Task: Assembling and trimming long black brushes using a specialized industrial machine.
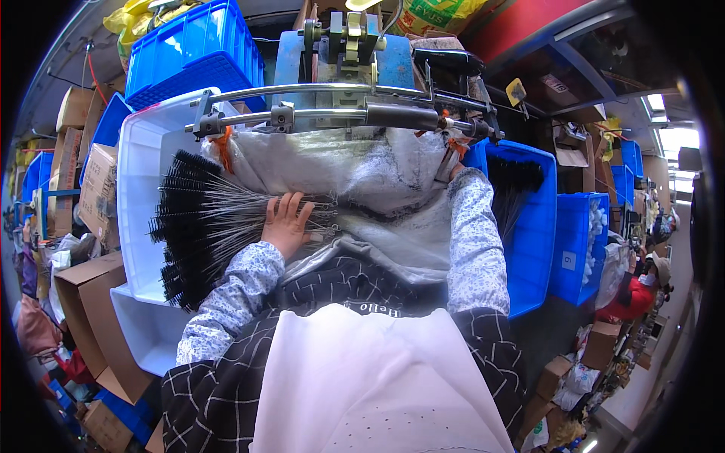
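Note:
My left hand lies flat, fingers spread, on a bundle of wire-stemmed black bottle brushes. The brushes fan out leftward over a white plastic tub, their wire ends pointing right across a grey cloth on my lap. My right arm in a dotted sleeve reaches up toward a blue machine with metal rods. The right hand itself is hidden behind the cloth and machine parts near the rod's right end.
A blue bin on the right holds more black brushes. Further blue bins stand beyond it, and blue crates sit at upper left. Cardboard boxes crowd the left. Another person in red sits at far right.

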Motion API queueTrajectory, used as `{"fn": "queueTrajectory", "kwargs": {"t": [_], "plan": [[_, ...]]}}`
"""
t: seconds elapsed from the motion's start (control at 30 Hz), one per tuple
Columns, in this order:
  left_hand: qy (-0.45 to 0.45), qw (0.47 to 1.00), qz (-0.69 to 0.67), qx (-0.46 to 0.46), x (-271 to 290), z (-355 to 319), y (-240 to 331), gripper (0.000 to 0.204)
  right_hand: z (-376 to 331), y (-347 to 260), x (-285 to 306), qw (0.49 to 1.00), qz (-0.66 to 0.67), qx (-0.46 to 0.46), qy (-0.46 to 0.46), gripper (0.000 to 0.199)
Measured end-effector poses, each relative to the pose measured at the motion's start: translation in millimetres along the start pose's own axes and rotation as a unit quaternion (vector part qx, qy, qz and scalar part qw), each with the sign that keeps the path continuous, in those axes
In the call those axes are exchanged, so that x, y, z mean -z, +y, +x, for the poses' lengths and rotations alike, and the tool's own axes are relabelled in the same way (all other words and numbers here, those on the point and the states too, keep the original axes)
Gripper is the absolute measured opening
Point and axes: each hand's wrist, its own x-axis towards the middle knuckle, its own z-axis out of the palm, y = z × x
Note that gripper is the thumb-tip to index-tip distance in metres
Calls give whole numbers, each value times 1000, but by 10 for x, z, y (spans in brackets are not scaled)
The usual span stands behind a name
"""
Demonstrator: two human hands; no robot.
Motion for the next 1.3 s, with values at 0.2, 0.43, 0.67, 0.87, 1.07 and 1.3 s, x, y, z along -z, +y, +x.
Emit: {"fn": "queueTrajectory", "kwargs": {"t": [0.2,0.43,0.67,0.87,1.07,1.3], "plan": [[15,999,21,31,-110,56,37,58,-38,17,23,1000,-12,-15,-7,23],[44,998,13,40,-139,112,39,55,-168,-13,51,997,-52,-55,-31,24],[61,998,-5,24,-82,88,27,51,-1494,-948,250,973,-88,152,146,28],[73,997,-34,13,20,70,26,44,-2666,-1499,-309,919,-146,260,-256,43],[47,998,-25,21,160,61,31,40,-2888,-1064,116,907,-74,226,-348,33],[20,1000,-12,-5,234,3,34,36,-3166,-940,294,909,-44,167,-379,34]]}}
